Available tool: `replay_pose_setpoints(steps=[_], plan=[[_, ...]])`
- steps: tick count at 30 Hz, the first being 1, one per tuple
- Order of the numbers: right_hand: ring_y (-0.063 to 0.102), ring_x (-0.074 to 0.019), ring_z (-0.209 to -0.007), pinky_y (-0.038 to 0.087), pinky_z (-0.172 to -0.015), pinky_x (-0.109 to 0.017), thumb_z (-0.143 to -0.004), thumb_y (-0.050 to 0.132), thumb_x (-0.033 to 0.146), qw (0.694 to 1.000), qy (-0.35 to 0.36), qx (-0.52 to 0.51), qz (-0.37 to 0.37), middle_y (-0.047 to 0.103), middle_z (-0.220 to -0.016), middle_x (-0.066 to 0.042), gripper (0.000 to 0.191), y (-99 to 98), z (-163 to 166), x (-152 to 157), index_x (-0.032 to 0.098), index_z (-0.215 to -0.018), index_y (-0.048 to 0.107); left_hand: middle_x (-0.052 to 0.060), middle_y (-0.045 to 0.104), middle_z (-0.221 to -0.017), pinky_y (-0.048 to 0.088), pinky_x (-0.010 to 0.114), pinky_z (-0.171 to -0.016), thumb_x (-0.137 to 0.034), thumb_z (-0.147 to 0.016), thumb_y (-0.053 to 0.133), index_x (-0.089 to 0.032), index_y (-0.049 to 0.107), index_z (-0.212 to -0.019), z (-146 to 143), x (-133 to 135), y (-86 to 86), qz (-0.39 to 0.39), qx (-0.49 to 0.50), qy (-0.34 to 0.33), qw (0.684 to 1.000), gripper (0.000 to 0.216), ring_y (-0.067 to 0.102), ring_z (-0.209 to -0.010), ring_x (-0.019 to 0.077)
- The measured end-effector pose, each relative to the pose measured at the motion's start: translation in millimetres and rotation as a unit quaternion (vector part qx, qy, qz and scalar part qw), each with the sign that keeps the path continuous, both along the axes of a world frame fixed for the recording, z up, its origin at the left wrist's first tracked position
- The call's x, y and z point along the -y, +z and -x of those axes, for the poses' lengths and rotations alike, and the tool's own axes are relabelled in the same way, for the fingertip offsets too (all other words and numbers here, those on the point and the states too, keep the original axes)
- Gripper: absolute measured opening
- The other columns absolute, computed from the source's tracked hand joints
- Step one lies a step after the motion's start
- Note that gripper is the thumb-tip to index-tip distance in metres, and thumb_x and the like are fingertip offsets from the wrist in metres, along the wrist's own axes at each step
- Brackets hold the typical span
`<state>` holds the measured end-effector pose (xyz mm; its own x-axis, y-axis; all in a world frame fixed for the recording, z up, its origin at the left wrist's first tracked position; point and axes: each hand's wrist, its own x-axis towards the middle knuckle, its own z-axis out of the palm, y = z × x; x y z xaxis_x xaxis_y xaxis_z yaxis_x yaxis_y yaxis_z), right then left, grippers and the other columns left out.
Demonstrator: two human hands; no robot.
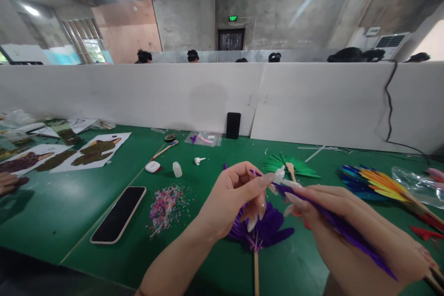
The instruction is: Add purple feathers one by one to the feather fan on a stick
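My left hand (231, 196) is curled, and its fingertips pinch a small white glue bottle (279, 175) above the green table (69, 222). My right hand (333, 215) is closed on a long purple feather (347, 231) that runs along its palm, its tip meeting the bottle's nozzle. Under both hands lies a purple feather fan (262, 231) on a wooden stick (256, 273).
A phone (118, 214) lies at the left beside a pile of coloured bits (167, 203). A green feather fan (293, 166), a rainbow bunch of feathers (374, 184), a small white bottle (177, 169) and another person's hand (9, 182) are around. White partition boards (173, 95) close the back.
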<state>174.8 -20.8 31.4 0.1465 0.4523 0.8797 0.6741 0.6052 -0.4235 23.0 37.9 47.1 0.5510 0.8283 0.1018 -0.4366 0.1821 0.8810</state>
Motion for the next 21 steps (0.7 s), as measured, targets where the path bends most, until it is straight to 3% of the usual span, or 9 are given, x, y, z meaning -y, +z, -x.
replay_pose_setpoints(steps=[4,15,21], plan=[[0.064,-0.0149,-0.063,0.053,-0.061,-0.028,-0.076,0.070,0.015,0.999,-0.006,-0.029,0.020,0.068,-0.072,0.001,0.012,6.1,1.6,0.3,0.026,-0.081,0.071,-0.008,0.051,-0.043,0.021,0.013,-0.029,-0.035,-0.073,0.075,-0.018,0.048,-0.067,-0.4,-0.6,1.0,0.017,-0.012,-0.005,1.000,0.033,0.036,-0.031,0.0014],[0.057,-0.0123,-0.052,0.045,-0.048,-0.026,-0.078,0.070,0.022,0.984,0.033,-0.149,0.088,0.064,-0.063,0.002,0.008,15.1,8.9,3.2,0.024,-0.071,0.069,-0.008,0.053,-0.042,0.027,0.011,-0.027,-0.029,-0.065,0.080,-0.018,0.050,-0.065,8.4,-2.6,-3.4,0.007,-0.019,-0.054,0.998,0.033,0.038,-0.028,0.0020],[0.055,-0.0107,-0.051,0.043,-0.047,-0.023,-0.079,0.069,0.020,0.985,0.069,-0.130,0.092,0.063,-0.060,0.004,0.008,17.1,9.4,3.7,0.026,-0.074,0.071,-0.007,0.051,-0.040,0.030,0.012,-0.027,-0.024,-0.064,0.080,-0.017,0.050,-0.060,14.3,-0.4,3.2,-0.031,-0.066,-0.078,0.994,0.030,0.041,-0.028,0.0032]])
